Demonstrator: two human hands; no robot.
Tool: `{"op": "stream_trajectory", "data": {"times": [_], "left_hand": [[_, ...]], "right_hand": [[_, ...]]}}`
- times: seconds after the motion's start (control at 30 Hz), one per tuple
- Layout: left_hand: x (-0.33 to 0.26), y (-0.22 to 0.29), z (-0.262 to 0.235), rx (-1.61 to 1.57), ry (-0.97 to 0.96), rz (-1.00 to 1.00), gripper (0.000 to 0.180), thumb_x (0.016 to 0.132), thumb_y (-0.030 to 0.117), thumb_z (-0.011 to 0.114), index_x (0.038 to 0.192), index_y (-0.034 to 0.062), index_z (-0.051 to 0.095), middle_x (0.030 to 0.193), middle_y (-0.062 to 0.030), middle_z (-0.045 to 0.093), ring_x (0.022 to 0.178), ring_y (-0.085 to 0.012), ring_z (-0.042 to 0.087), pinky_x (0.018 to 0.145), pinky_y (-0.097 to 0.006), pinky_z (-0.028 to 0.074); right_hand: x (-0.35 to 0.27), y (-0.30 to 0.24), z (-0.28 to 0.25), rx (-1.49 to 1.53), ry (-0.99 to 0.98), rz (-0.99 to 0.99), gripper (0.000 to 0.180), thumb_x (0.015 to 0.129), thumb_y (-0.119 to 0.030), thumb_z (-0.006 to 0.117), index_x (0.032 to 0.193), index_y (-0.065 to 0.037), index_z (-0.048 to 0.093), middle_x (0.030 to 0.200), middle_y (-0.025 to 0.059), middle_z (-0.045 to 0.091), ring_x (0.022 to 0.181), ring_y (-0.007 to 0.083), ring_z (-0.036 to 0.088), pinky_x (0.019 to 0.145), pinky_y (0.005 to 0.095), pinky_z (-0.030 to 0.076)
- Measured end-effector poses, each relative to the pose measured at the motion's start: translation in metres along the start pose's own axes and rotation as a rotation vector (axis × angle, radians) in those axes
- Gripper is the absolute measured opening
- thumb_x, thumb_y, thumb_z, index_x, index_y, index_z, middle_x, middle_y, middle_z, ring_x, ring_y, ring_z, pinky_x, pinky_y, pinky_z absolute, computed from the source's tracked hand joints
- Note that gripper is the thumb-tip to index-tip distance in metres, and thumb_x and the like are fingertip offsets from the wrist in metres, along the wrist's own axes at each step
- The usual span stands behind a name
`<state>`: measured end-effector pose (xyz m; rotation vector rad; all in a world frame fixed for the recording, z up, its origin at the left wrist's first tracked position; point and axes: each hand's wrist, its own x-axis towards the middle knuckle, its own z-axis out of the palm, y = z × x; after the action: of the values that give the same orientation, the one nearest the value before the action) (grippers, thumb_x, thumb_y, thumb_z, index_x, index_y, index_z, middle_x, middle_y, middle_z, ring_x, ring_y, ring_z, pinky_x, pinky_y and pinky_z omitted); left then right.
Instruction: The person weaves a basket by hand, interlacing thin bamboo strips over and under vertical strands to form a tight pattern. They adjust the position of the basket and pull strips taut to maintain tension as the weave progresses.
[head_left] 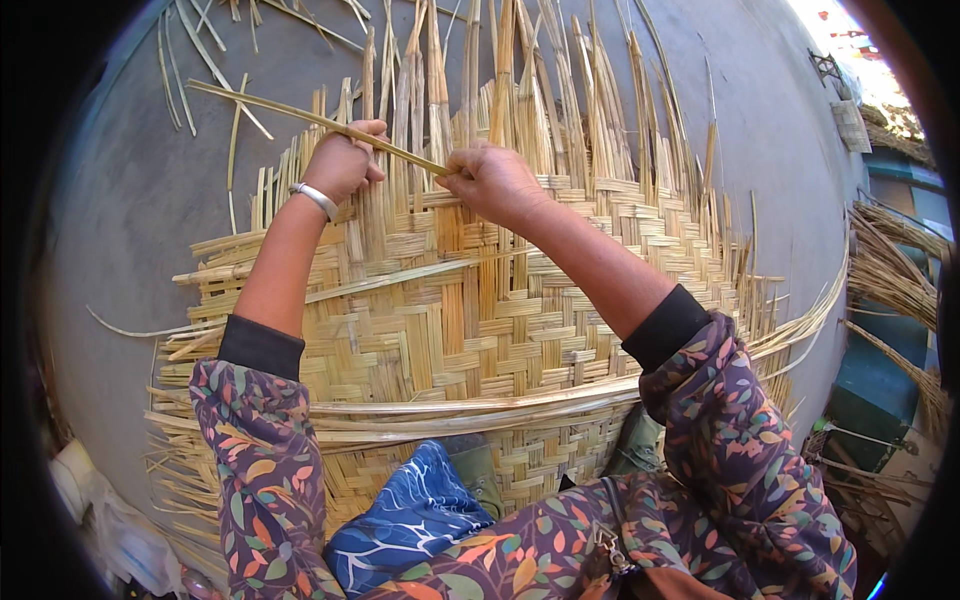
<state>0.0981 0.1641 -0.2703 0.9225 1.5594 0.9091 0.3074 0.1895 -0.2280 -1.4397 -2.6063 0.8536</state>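
Observation:
A long, thin split-cane strip [290, 112] is held aloft over the far part of a woven cane mat [560, 335]. My right hand [495, 184] pinches its near end in closed fingers. My left hand [345, 162], with a silver bangle at the wrist, has its fingers curled about the strip further along, and the strip's free end reaches out to the upper left. Beyond both hands, upright strips [545, 110] fan out unwoven from the mat's far edge. Another pale strip [400, 276] lies slantwise over the weave.
A bundle of loose strips [490, 412] crosses the near part of the mat, close to my legs. Several cut strips [215, 65] lie on the grey floor [130, 190] at the far left. Bundles of dry stalks [900, 260] rest at the right. Clear plastic [135, 535] is at lower left.

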Motion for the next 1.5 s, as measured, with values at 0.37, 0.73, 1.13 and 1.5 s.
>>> {"op": "stream_trajectory", "data": {"times": [0.37,0.73,1.13,1.5], "left_hand": [[0.025,0.010,0.015,0.442,0.197,0.144,0.024,0.083,0.016,0.057,0.099,-0.0013,0.063,0.066,-0.0092,0.063,0.054,-0.0131,0.060,0.054,-0.027,0.048],[0.048,0.022,0.016,0.740,0.132,-0.064,0.043,0.086,0.040,0.051,0.090,-0.0004,0.066,0.091,-0.0236,0.063,0.087,-0.0363,0.061,0.078,-0.042,0.048],[0.036,-0.013,-0.007,0.514,0.280,0.035,0.033,0.071,0.024,0.075,0.091,0.0002,0.064,0.070,-0.0052,0.062,0.050,-0.0110,0.052,0.047,-0.026,0.043],[0.008,0.017,-0.012,0.101,0.012,-0.184,0.030,0.071,0.025,0.076,0.082,0.0047,0.057,0.059,-0.0001,0.051,0.042,-0.0078,0.040,0.037,-0.023,0.029]], "right_hand": [[-0.007,0.003,0.002,0.124,0.182,-0.009,0.015,0.082,-0.019,0.065,0.080,-0.005,0.063,0.072,0.0080,0.057,0.066,0.0195,0.056,0.064,0.0333,0.047],[-0.010,0.001,-0.001,0.211,0.175,0.053,0.018,0.083,-0.021,0.064,0.081,-0.003,0.063,0.070,0.0078,0.059,0.064,0.0168,0.056,0.064,0.0321,0.047],[-0.012,0.004,-0.002,0.231,0.175,0.030,0.018,0.084,-0.021,0.063,0.081,-0.004,0.062,0.069,0.0067,0.056,0.063,0.0162,0.053,0.063,0.0325,0.046],[-0.010,0.009,0.000,0.247,0.132,0.049,0.016,0.082,-0.023,0.062,0.086,-0.008,0.065,0.083,0.0109,0.060,0.079,0.0273,0.059,0.073,0.0369,0.047]]}}
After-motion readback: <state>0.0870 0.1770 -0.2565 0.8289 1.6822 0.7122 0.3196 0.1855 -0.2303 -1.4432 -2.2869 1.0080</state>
